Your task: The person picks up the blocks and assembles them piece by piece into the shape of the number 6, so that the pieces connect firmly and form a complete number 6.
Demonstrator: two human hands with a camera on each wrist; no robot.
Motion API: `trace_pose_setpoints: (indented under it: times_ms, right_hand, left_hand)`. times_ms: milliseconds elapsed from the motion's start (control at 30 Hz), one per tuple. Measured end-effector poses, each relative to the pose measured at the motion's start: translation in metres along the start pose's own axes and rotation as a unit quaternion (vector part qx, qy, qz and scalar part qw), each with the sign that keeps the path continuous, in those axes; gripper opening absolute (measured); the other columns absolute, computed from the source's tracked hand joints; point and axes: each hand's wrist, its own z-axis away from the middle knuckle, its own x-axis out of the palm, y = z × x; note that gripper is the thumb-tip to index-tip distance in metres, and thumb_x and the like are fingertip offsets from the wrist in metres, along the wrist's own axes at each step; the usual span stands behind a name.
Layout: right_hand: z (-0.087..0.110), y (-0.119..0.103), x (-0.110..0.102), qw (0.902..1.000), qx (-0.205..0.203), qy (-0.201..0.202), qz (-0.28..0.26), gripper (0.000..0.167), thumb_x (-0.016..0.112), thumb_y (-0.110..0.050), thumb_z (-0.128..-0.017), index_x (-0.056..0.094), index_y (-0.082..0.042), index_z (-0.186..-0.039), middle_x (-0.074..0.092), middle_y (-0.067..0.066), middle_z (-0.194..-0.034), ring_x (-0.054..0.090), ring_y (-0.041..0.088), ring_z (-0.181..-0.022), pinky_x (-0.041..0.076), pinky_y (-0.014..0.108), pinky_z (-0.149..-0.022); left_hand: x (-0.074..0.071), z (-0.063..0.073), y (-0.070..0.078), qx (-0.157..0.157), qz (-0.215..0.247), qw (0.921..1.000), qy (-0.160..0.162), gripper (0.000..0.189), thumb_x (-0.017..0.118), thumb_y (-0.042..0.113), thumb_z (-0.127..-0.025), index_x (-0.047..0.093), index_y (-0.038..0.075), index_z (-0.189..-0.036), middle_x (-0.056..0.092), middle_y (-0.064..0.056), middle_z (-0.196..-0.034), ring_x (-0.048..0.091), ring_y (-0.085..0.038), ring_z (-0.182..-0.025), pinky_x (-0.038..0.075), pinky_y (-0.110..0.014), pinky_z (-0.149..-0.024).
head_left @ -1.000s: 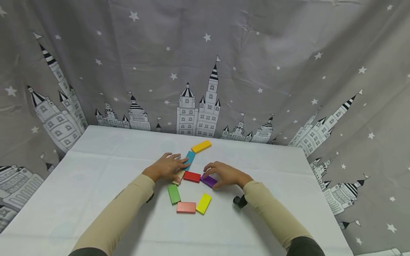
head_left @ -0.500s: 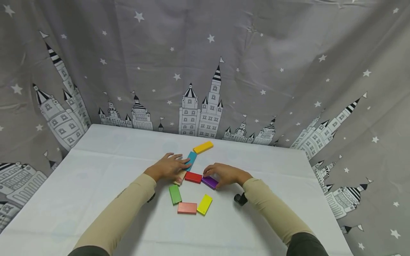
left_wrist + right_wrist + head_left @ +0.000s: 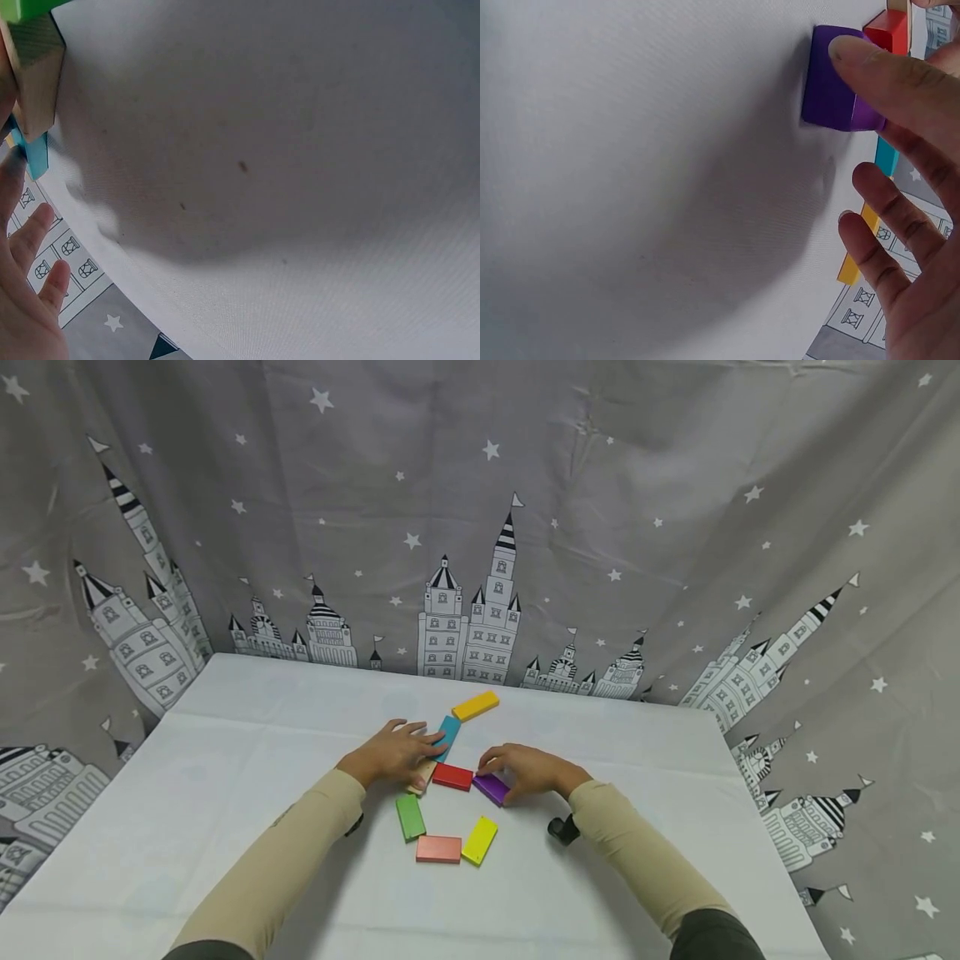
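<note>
My left hand [image 3: 393, 753] is at a plain wooden block [image 3: 37, 75], with the thumb on it and a forefinger at the end of the blue block [image 3: 448, 735] beyond. The other left fingers are spread. The thumb and forefinger of my right hand [image 3: 528, 768] pinch a purple block [image 3: 829, 82] by its two ends, and the remaining fingers stand apart from it. Between the two hands lies a red block [image 3: 452, 776], its ends close to the wooden and purple blocks. The left hand partly hides the wooden block in the head view.
Nearer the body, a green block [image 3: 410, 817], a pink block [image 3: 438, 849] and a yellow block [image 3: 479, 841] lie flat in a curve. An orange-yellow block [image 3: 476, 705] meets the blue one's far end. Behind the white table [image 3: 637, 877] hangs a grey castle-print curtain [image 3: 585, 518].
The head view has shifted slightly. Both hands stay at the same blocks, and the blocks show no clear movement.
</note>
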Motion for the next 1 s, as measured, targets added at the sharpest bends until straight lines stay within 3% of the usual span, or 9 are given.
trace_pose_setpoints:
  times_ms: [200, 600, 1000]
  right_hand:
    - [0.0014, 0.003, 0.0028, 0.9998, -0.008, 0.014, 0.008, 0.052, 0.08, -0.027, -0.08, 0.064, -0.016, -0.128, 0.055, 0.0, -0.133, 0.049, 0.018, -0.122, 0.041, 0.036, -0.106]
    - [0.0061, 0.0042, 0.0059, 0.9997, -0.014, 0.011, -0.016, 0.052, 0.078, -0.02, -0.081, 0.063, -0.013, -0.13, 0.053, 0.003, -0.133, 0.051, 0.019, -0.115, 0.043, 0.035, -0.103]
    - [0.0074, 0.0018, 0.01, 0.9991, 0.011, 0.026, -0.031, 0.05, 0.08, -0.025, -0.08, 0.065, -0.012, -0.126, 0.055, 0.0, -0.129, 0.052, 0.015, -0.106, 0.046, 0.031, -0.097]
  left_hand:
    - [0.0022, -0.0022, -0.0022, -0.006, -0.004, 1.0, 0.002, 0.08, 0.064, 0.058, -0.08, 0.041, 0.021, -0.148, 0.032, -0.002, -0.155, 0.026, -0.035, -0.142, 0.017, -0.058, -0.114]
    - [0.0014, -0.0023, -0.0011, -0.006, -0.009, 0.9999, 0.004, 0.081, 0.067, 0.057, -0.079, 0.042, 0.022, -0.147, 0.032, -0.003, -0.155, 0.025, -0.035, -0.143, 0.017, -0.058, -0.114]
    - [0.0023, -0.0043, -0.0011, -0.006, -0.008, 0.9999, 0.006, 0.081, 0.067, 0.057, -0.078, 0.043, 0.02, -0.146, 0.034, -0.003, -0.155, 0.025, -0.035, -0.142, 0.018, -0.059, -0.113]
